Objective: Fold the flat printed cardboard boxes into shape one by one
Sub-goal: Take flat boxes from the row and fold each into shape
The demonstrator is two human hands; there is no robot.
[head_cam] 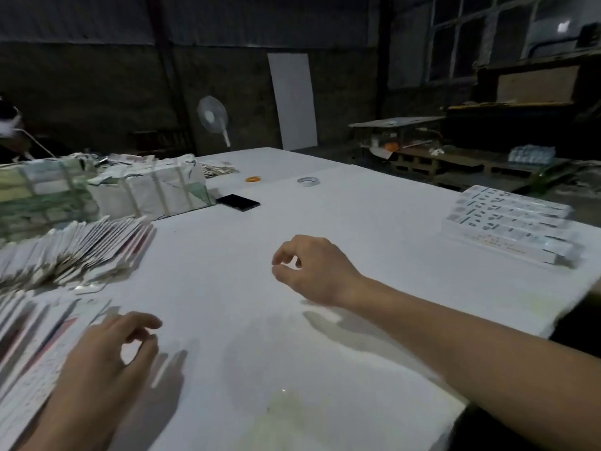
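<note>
Dim workshop all around, brick wall far off, and a big white table (325, 222) fills the view. Flat printed cardboard boxes (74, 249) lie fanned out along the left side of the table, overlapping like a spread deck, their long axes running from near-left toward far-right. They look white with red and dark stripes along the edges; any printing is too blurred to read. A nearer fan of flats (39, 336) sits at the near left edge, pointing the same way, smeared by motion.

Left hand (107, 359) hovers right beside that nearer fan, fingers loosely curled, thumb close to the fingertips, gripping nothing. Right hand (312, 268) hangs over the bare middle of the table, fingers also loosely curled and empty, well apart from any box.

Over on the right edge, folded boxes (510, 222) lie side by side in a neat stack, long and slim, long axes running left to right, dark marks on top, unreadable. Strapped bundles (149, 190) sit far left, with a black phone (238, 202) just beside them. An orange ring (253, 179) and a tape roll (308, 181) rest farther back. A standing fan (213, 118) and a white panel (292, 99) stand by the wall.
</note>
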